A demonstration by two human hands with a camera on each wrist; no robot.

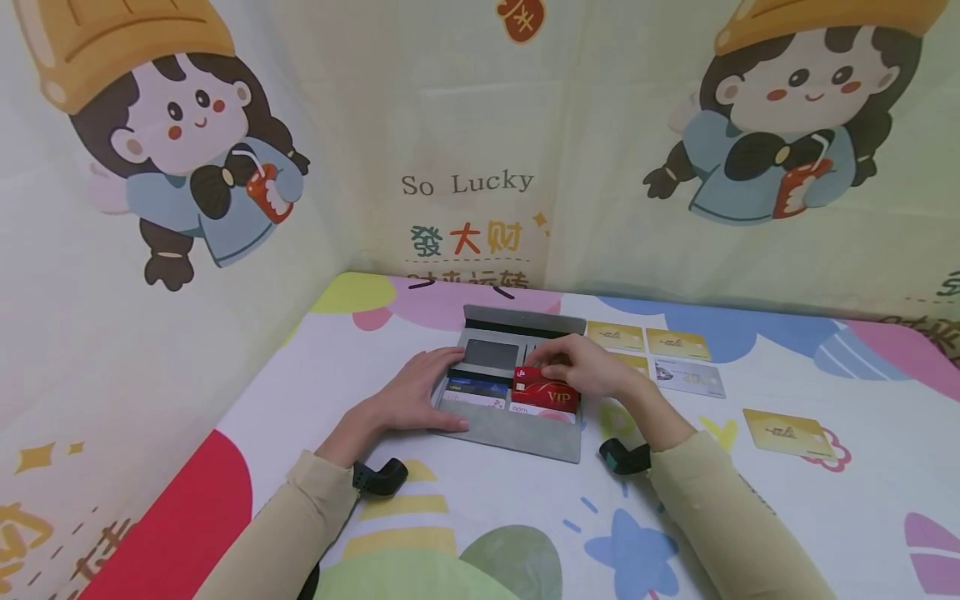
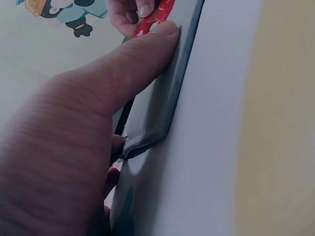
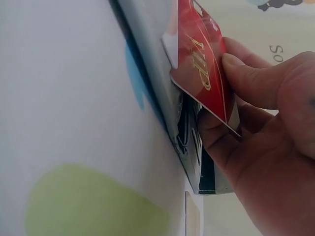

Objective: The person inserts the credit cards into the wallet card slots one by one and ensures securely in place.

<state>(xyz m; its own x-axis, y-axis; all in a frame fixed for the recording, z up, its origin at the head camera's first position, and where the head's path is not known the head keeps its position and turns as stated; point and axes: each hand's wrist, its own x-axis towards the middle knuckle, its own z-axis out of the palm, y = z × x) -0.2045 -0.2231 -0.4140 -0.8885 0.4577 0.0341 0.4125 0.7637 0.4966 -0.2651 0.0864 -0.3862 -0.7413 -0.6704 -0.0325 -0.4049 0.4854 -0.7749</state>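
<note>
A grey card wallet lies unfolded on the table. My left hand holds its left side, the thumb lying across the lower flap and the fingers along the left edge. In the right hand, a red VIP card is pinched by its upper edge. The card stands tilted over the wallet's lower right pocket, as the right wrist view shows, with its lower edge at the pocket mouth. A white-and-pink card peeks out there. In the left pocket sit a dark blue card and a pale card beneath it.
Right of the wallet lie several gold cards and a silver VIP card in a group. Another gold card lies apart, farther right. The patterned tablecloth covers the table, and a printed curtain hangs behind.
</note>
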